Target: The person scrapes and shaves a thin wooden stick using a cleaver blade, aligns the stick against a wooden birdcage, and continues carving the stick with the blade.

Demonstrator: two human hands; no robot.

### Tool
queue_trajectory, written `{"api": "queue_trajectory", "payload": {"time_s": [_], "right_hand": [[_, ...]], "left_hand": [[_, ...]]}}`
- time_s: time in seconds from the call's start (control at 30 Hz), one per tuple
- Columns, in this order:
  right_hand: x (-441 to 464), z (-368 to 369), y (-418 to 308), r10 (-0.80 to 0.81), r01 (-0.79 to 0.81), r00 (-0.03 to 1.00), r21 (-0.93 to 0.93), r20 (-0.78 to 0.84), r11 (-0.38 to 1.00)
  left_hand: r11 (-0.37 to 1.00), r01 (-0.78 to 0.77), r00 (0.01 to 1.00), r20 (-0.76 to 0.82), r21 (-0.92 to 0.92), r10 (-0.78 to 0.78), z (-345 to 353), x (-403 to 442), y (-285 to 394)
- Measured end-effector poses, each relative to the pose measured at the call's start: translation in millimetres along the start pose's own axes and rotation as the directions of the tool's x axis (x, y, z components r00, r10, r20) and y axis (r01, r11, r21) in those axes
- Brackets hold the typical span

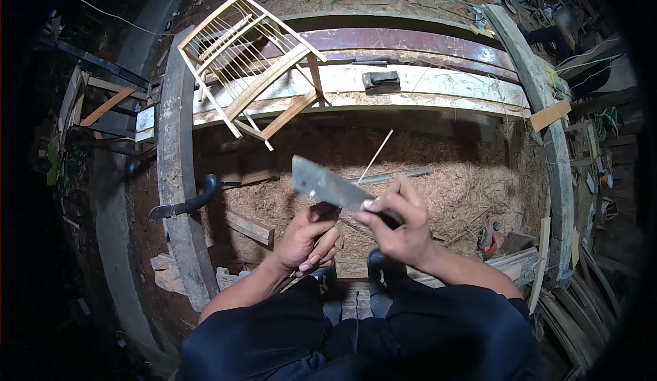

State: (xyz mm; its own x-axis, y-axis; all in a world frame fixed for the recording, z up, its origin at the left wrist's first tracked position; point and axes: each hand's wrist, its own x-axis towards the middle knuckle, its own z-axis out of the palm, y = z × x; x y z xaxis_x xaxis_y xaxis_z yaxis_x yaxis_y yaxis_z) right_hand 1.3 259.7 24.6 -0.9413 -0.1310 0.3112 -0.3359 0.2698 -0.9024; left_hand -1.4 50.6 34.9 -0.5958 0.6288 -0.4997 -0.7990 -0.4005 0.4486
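Note:
My right hand (404, 223) is closed round the black handle of a broad-bladed knife (325, 184), whose blade points up and left. Just below the blade, my left hand (308, 240) has its fingers curled together; a dark piece shows at its top, too hidden to name. A thin pale stick (375, 156) rises from behind the blade, its lower end hidden. Beyond my hands, a wooden frame with thin parallel rods (236, 59) leans over the white board. A small dark block-like tool (381, 81) lies on that board.
A second knife with a curved black handle (204, 195) rests on the left beam (176, 141). Shavings (452, 193) cover the ground between the beams. The right beam (540, 100) bears a loose wood piece (550, 116). A person (567, 25) is at the upper right.

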Motion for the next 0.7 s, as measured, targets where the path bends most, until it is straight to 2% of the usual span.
{"api": "queue_trajectory", "payload": {"time_s": [0.1, 0.13, 0.2, 0.27, 0.33, 0.43, 0.53, 0.6, 0.7], "right_hand": [[5.1, 0.1, 4.3, 0.025, -0.03, 0.99, -0.031, -0.136, 0.999], [5.1, -1.6, 1.5, 0.021, -0.026, 0.991, -0.032, -0.135, 0.999], [3.5, -4.5, -2.8, -0.027, 0.026, 1.0, -0.088, -0.012, 0.996], [5.8, -3.7, 8.4, 0.016, -0.026, 0.991, -0.075, -0.135, 0.997], [4.5, -6.0, 1.2, -0.047, 0.039, 0.997, -0.127, -0.064, 0.991], [5.0, -6.6, 1.2, -0.022, 0.019, 0.999, -0.102, -0.028, 0.995], [5.8, -7.9, 5.6, 0.019, -0.029, 0.995, -0.099, -0.095, 0.995], [2.8, -9.3, -4.6, -0.037, 0.038, 0.999, -0.041, 0.015, 0.998], [7.5, -9.9, 7.3, 0.017, -0.027, 0.995, -0.114, -0.094, 0.993]], "left_hand": [[0.999, -0.039, 0.997, 0.061, 0.01, 0.039, -2.4, 1.9, -0.9], [0.999, -0.033, 0.997, 0.069, 0.014, 0.032, -3.6, 0.7, -1.2], [1.0, -0.024, 0.997, 0.074, 0.019, 0.023, -2.7, 0.1, 0.0], [0.995, -0.031, 0.997, 0.078, 0.091, 0.024, 1.5, 1.9, 2.4], [0.995, -0.027, 0.998, 0.061, 0.097, 0.021, -0.5, -1.0, 0.9], [0.994, -0.023, 0.998, 0.061, 0.105, 0.017, -3.1, -0.6, 1.5], [0.994, -0.022, 0.997, 0.075, 0.105, 0.014, -4.0, -1.6, 0.7], [0.995, -0.019, 0.998, 0.054, 0.1, 0.014, -5.0, -4.0, -0.5], [0.993, -0.014, 0.997, 0.082, 0.116, 0.005, -1.3, -3.1, 0.7]]}}
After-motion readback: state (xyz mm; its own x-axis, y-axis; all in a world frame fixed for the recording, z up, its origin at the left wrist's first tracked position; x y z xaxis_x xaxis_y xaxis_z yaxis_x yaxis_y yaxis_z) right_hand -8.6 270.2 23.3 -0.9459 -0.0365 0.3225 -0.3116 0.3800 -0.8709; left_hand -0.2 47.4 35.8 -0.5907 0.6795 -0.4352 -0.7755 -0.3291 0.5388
